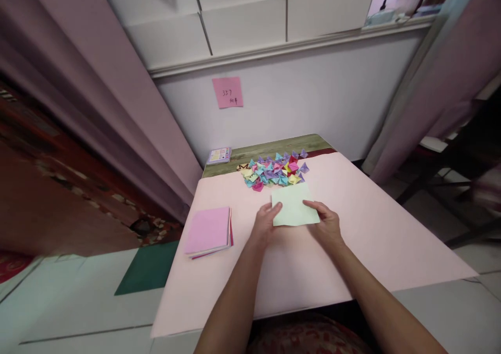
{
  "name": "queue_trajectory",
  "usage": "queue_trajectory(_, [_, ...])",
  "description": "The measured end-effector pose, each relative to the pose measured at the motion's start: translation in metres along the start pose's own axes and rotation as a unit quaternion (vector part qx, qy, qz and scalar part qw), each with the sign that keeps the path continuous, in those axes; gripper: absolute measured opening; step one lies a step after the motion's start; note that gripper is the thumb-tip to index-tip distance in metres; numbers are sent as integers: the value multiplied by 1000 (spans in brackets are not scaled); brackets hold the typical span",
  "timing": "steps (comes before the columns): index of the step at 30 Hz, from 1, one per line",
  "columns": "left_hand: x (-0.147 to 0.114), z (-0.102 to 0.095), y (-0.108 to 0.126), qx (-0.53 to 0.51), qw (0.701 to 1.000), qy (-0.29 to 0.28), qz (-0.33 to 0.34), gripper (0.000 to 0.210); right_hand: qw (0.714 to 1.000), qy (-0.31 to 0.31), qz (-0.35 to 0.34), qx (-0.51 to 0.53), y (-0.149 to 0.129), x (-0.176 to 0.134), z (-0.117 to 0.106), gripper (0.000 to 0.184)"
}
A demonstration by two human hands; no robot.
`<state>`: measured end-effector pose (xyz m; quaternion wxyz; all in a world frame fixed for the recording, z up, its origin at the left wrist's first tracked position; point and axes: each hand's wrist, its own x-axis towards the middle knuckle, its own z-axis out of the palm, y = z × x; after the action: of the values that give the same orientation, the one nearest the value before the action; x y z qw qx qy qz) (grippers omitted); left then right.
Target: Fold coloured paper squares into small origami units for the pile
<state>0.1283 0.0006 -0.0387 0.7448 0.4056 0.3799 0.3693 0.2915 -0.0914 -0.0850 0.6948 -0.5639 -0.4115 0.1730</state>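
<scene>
A pale green square of paper point(294, 206) is held up flat above the pink table cover, unfolded as far as I can see. My left hand point(265, 221) grips its left edge, thumb on top and the other fingers under the sheet. On the right edge, my right hand point(325, 221) pinches the paper the same way, with some fingers hidden below. Just beyond the sheet lies a heap of small folded paper pieces point(274, 171) in purple, blue, pink, yellow and red. Left of my hands rests a stack of square papers point(208, 230), lilac on top.
The pink cover point(376, 223) spreads over a wooden-topped table point(250, 153). At its back left corner sits a small printed packet point(219, 155). A pink note point(228, 92) is stuck to the wall. Curtains hang on both sides, and a green mat point(146, 268) lies on the floor.
</scene>
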Motion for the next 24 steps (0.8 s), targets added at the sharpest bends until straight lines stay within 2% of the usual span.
queue_trajectory(1, [2,3,-4,-21,998,-51,-39,52,1000,-4,12,6,-1,-1,1,32])
queue_trajectory(2, [3,5,-9,-46,995,-72,-49,52,999,-8,31,16,-2,-1,2,32])
queue_trajectory(5, [6,4,-23,-98,993,-61,-25,55,987,-19,117,108,-4,0,4,38])
queue_trajectory(9, [8,-1,-30,-115,992,-50,20,61,943,-34,203,260,-10,6,9,54])
queue_trajectory(11, [8,-2,-29,-111,992,-49,30,63,933,-40,235,270,-12,9,14,57])
queue_trajectory(15, [8,-2,-31,-94,992,-77,29,65,929,-42,271,248,-9,13,25,49])
queue_trajectory(17, [10,-4,-33,-64,995,-35,68,66,929,-31,272,250,-6,13,29,48])
queue_trajectory(19, [13,-7,-35,7,985,76,153,64,927,-23,271,259,-3,12,30,46])
queue_trajectory(21, [14,-11,-35,104,950,181,231,55,924,-14,272,267,-3,10,29,45])
queue_trajectory(22, [14,-12,-34,144,937,201,247,46,923,-11,273,272,-3,9,28,44])
queue_trajectory(24, [12,-13,-33,187,939,172,233,25,920,-13,275,278,-4,7,27,42])
